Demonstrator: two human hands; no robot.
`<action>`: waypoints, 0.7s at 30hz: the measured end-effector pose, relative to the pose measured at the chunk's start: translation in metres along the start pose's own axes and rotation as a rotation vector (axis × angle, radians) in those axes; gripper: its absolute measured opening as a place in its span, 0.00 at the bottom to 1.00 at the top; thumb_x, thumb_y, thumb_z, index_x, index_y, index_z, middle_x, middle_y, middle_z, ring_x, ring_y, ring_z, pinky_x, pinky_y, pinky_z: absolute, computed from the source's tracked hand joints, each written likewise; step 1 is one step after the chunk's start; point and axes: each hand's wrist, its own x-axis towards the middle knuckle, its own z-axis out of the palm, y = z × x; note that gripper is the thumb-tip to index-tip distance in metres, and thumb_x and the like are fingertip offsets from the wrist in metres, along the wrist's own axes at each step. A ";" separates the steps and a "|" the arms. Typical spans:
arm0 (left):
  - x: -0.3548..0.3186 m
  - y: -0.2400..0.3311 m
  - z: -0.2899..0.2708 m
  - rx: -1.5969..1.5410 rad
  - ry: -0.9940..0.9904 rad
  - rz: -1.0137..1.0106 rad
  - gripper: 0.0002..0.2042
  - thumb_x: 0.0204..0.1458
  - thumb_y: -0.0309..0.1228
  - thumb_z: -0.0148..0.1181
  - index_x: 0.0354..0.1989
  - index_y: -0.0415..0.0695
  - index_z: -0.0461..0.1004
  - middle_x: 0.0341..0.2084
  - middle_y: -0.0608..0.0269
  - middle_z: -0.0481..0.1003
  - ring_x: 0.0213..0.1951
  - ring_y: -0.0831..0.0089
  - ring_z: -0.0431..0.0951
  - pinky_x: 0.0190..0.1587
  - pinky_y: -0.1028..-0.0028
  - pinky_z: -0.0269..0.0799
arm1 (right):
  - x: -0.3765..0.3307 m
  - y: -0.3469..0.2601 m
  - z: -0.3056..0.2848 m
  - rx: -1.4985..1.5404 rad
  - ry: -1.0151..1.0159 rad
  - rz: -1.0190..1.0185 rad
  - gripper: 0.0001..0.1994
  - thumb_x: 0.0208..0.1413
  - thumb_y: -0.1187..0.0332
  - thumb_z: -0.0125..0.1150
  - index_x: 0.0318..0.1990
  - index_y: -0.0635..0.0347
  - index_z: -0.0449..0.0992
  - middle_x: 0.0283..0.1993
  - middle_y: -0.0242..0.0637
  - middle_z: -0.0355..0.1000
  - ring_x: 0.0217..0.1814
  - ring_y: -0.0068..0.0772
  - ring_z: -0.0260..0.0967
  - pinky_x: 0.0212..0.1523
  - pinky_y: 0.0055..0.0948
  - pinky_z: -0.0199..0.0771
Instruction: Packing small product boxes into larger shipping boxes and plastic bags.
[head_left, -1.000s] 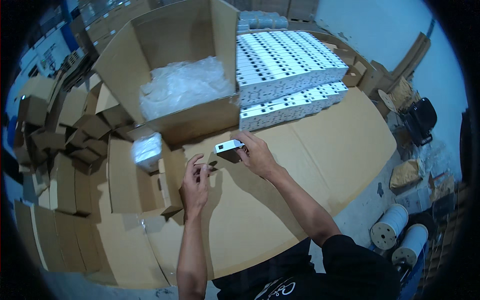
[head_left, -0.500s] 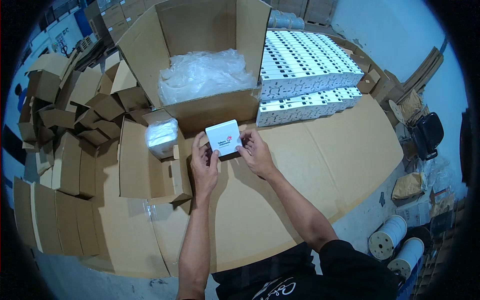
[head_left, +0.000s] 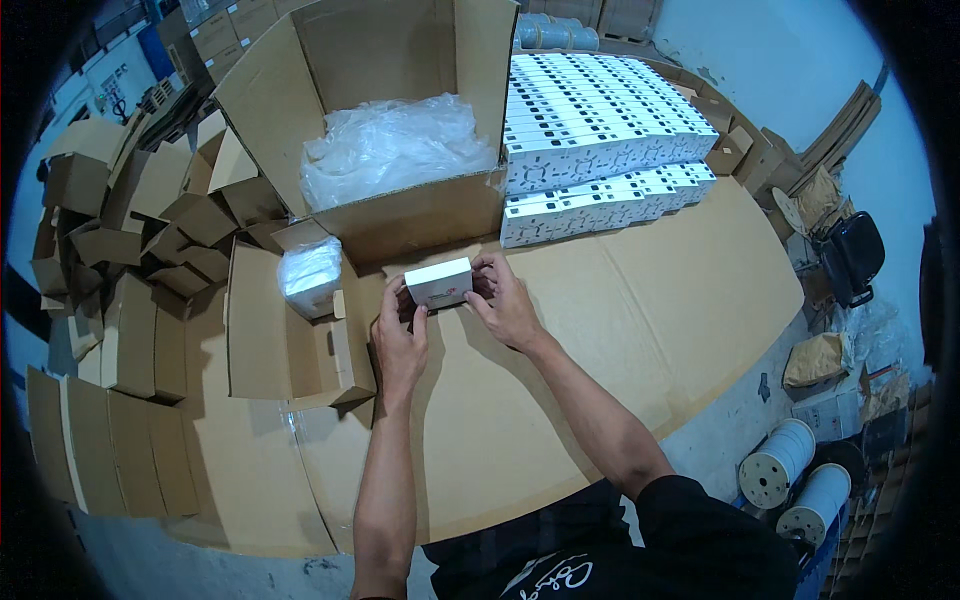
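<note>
Between my two hands I hold a small white box, tilted so that its top edge faces me and its printed front looks foreshortened. My left hand grips its left end, thumb on the front. The right hand grips the other end the same way, with fingers curled behind. Just left of my left hand stands an open brown carton holding a plastic-wrapped white bundle. Behind the box is a large open carton with crumpled clear plastic inside.
Stacked rows of white printed boxes stand at the back right of the cardboard-covered table. Several empty brown cartons are heaped at the left. Cable reels and a black chair are on the floor at the right.
The white box has tipped in my hands, so its front shows less and its upper side shows more. The whole view has shifted slightly.
</note>
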 end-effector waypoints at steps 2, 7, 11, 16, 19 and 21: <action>0.000 0.000 -0.001 -0.012 -0.003 -0.012 0.24 0.59 0.19 0.57 0.64 0.39 0.62 0.53 0.44 0.76 0.56 0.57 0.77 0.59 0.62 0.71 | 0.000 -0.001 0.000 0.002 -0.003 0.001 0.20 0.57 0.82 0.61 0.54 0.62 0.62 0.47 0.49 0.76 0.52 0.41 0.77 0.53 0.36 0.77; -0.001 -0.001 0.000 -0.010 0.029 0.020 0.25 0.56 0.20 0.60 0.63 0.39 0.63 0.49 0.46 0.78 0.48 0.58 0.82 0.52 0.63 0.77 | -0.002 -0.005 -0.001 -0.051 -0.036 -0.005 0.24 0.54 0.80 0.63 0.57 0.63 0.62 0.52 0.51 0.74 0.57 0.42 0.76 0.56 0.37 0.76; -0.001 0.013 0.002 -0.053 0.013 -0.028 0.27 0.56 0.24 0.62 0.64 0.38 0.62 0.54 0.44 0.75 0.55 0.55 0.78 0.57 0.61 0.73 | -0.004 -0.005 -0.006 -0.085 -0.056 -0.132 0.31 0.48 0.81 0.62 0.63 0.65 0.60 0.59 0.52 0.71 0.61 0.46 0.73 0.62 0.38 0.73; -0.014 0.028 -0.003 0.083 0.201 0.200 0.27 0.57 0.28 0.61 0.65 0.37 0.61 0.60 0.46 0.68 0.63 0.55 0.68 0.65 0.59 0.64 | -0.015 0.005 -0.013 -0.150 -0.004 -0.162 0.33 0.45 0.82 0.55 0.63 0.65 0.61 0.60 0.53 0.71 0.63 0.49 0.71 0.66 0.40 0.70; -0.010 0.041 -0.012 0.230 0.304 0.425 0.22 0.56 0.26 0.61 0.59 0.36 0.66 0.52 0.49 0.72 0.57 0.53 0.72 0.61 0.58 0.66 | -0.022 0.010 -0.009 -0.186 0.111 -0.131 0.29 0.45 0.82 0.52 0.61 0.66 0.64 0.58 0.54 0.72 0.62 0.51 0.72 0.65 0.41 0.70; 0.009 0.079 -0.011 0.200 0.361 0.498 0.14 0.55 0.24 0.62 0.49 0.36 0.71 0.46 0.49 0.75 0.52 0.53 0.74 0.57 0.58 0.68 | -0.025 0.007 -0.008 -0.214 0.157 -0.068 0.24 0.50 0.83 0.49 0.59 0.69 0.66 0.56 0.53 0.73 0.63 0.46 0.72 0.62 0.39 0.74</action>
